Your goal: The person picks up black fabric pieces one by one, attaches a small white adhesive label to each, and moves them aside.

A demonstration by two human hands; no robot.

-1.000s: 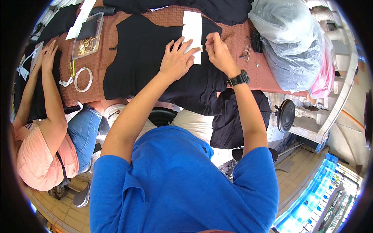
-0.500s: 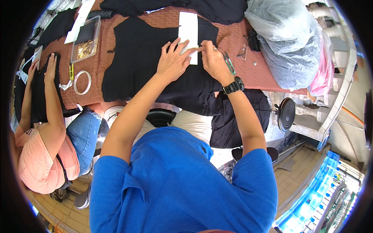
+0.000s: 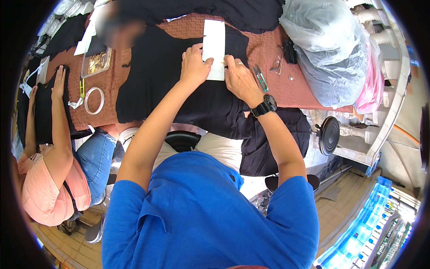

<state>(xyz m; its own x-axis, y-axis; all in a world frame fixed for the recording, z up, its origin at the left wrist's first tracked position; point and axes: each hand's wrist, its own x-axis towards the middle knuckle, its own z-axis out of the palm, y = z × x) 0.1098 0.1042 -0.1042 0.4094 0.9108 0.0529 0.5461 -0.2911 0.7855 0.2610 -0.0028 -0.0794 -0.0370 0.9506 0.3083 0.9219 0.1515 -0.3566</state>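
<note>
On the reddish tabletop point(image 3: 286, 92), a white rectangular card point(image 3: 214, 48) lies upon spread black fabric point(image 3: 165, 80). The left hand point(image 3: 195, 66) presses flat on the card's left edge, fingers extended; the right hand point(image 3: 239, 80) pins its right edge, grasping nothing. Green-handled snips point(image 3: 260, 78) lie just beside.

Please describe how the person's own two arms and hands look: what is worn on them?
Both forearms are bare. Short sleeves of a blue T-shirt cover only the upper arms. The right wrist carries a black wristwatch with a dark round face. The right hand has a thin pale ring on one finger. The left hand wears nothing.
</note>
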